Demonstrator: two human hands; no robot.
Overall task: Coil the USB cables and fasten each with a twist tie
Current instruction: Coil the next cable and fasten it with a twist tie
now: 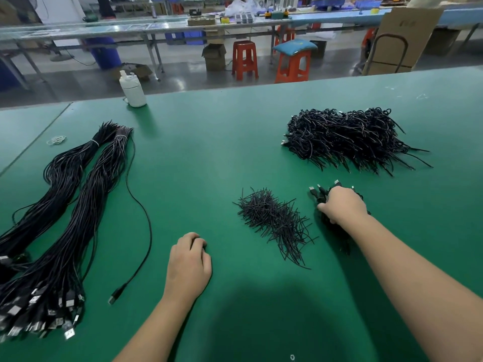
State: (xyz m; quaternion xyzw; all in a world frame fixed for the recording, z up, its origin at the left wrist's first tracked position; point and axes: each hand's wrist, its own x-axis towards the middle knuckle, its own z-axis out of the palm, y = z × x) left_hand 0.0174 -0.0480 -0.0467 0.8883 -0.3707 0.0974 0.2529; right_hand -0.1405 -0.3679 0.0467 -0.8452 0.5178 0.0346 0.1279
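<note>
USB cables (339, 226) under my right hand (342, 205) feel light and springy; my fingers grip the coiled bunch mid-loop. Left hand (188, 262) rests loosely curled, holding nothing.

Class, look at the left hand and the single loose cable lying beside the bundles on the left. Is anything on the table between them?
Nothing visible. Only bare green table lies between the left hand and the loose cable. The twist ties lie on the hand's other side.
</note>
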